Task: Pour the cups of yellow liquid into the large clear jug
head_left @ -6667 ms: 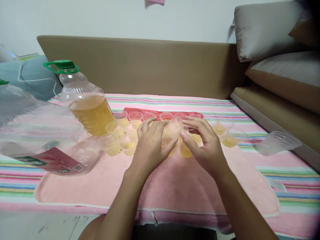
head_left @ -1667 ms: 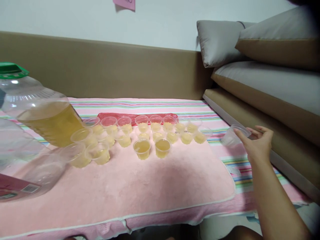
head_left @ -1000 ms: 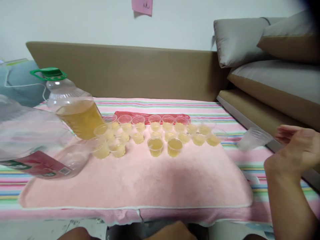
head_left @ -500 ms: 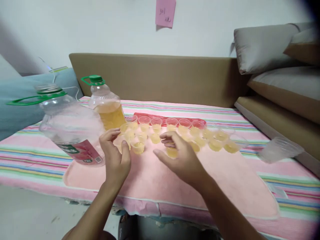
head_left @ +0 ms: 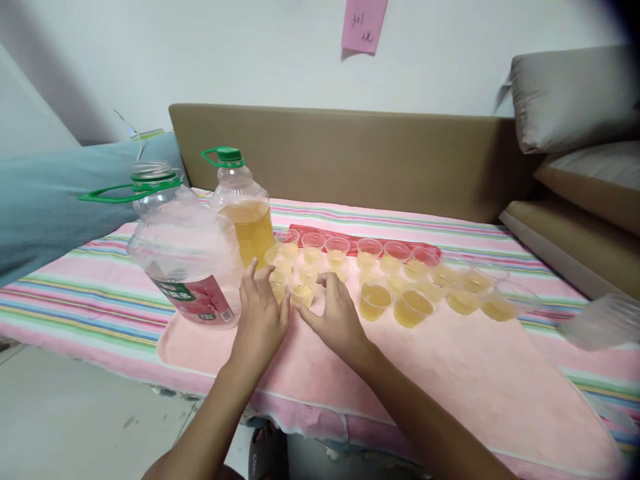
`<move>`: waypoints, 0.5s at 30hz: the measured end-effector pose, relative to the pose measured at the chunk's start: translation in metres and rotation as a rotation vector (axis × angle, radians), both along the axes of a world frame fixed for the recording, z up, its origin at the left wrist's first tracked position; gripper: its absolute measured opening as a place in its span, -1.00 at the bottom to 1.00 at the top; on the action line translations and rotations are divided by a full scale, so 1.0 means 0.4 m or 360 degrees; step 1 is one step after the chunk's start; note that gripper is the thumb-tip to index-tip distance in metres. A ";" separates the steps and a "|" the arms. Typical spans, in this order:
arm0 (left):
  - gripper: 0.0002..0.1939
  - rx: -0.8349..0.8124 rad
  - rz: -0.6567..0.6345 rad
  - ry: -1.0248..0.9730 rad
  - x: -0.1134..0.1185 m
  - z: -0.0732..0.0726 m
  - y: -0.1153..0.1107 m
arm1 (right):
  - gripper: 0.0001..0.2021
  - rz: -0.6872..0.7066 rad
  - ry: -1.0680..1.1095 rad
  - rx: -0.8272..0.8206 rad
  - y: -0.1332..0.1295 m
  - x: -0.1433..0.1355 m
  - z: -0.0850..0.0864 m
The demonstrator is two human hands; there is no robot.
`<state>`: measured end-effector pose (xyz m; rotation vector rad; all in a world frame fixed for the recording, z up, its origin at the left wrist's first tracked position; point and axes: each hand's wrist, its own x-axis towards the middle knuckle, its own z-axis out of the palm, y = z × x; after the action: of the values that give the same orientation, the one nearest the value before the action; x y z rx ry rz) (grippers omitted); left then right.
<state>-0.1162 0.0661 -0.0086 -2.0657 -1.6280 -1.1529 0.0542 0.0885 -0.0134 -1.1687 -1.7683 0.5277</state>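
Note:
Several clear plastic cups of yellow liquid stand in rows on a pink mat (head_left: pixel 450 380). At the left end of the rows is my left hand (head_left: pixel 263 303), fingers spread and curved beside a cup. My right hand (head_left: pixel 333 310) has its thumb and fingers apart around the right side of a front cup (head_left: pixel 303 295); whether they touch it is unclear. Two fuller cups, one of them a front cup (head_left: pixel 375 301), stand right of my right hand. Left of my hands are a large open bottle (head_left: pixel 185 253) and a capped bottle (head_left: pixel 247 223) partly filled with yellow liquid.
Behind the cups lies a red plastic wrapper (head_left: pixel 350 241). Stacked clear cups (head_left: pixel 603 321) lie on their side at the right. Cushions (head_left: pixel 575 100) are piled at the right, and a brown backboard (head_left: pixel 340 160) runs along the wall.
The view has shifted, moving the scene rightward in the picture. My right hand has moved left among the cups, closer to my left hand, uncovering the two fuller cups.

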 end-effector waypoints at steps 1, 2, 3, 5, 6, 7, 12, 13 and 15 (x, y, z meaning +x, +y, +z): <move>-0.39 -0.0014 0.0003 -0.0018 -0.001 -0.002 0.003 | -0.57 0.0002 0.0025 -0.0008 0.003 0.000 -0.006; -0.38 -0.0027 0.0005 -0.0036 -0.002 -0.003 0.007 | -0.55 0.0006 0.0050 -0.0021 0.007 0.000 -0.011; -0.38 -0.0035 0.0009 -0.0050 -0.003 -0.004 0.011 | -0.54 0.0009 0.0075 -0.0036 0.011 0.000 -0.014; -0.37 -0.0036 0.0019 -0.0056 -0.006 -0.005 0.019 | -0.50 0.0011 0.0134 -0.0065 0.018 -0.002 -0.015; -0.37 -0.0031 0.0022 -0.0046 -0.007 -0.005 0.023 | -0.48 0.0009 0.0167 -0.0079 0.021 -0.003 -0.014; -0.38 -0.0023 0.0025 -0.0034 -0.009 -0.005 0.026 | -0.47 0.0007 0.0201 -0.0093 0.024 -0.004 -0.013; -0.43 0.0011 0.0040 -0.0024 -0.014 -0.001 0.037 | -0.47 -0.0001 0.0332 -0.0119 0.027 -0.008 -0.010; -0.44 0.0019 0.0036 -0.0030 -0.014 0.000 0.038 | -0.47 -0.0004 0.0361 -0.0114 0.025 -0.008 -0.011; -0.46 0.0032 0.0025 -0.0046 -0.014 0.002 0.038 | -0.46 -0.0001 0.0434 -0.0095 0.018 -0.008 -0.014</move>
<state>-0.1217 0.0815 -0.0078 -2.0292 -1.6359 -1.1946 0.0512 0.0957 -0.0189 -1.0819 -1.5273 0.7088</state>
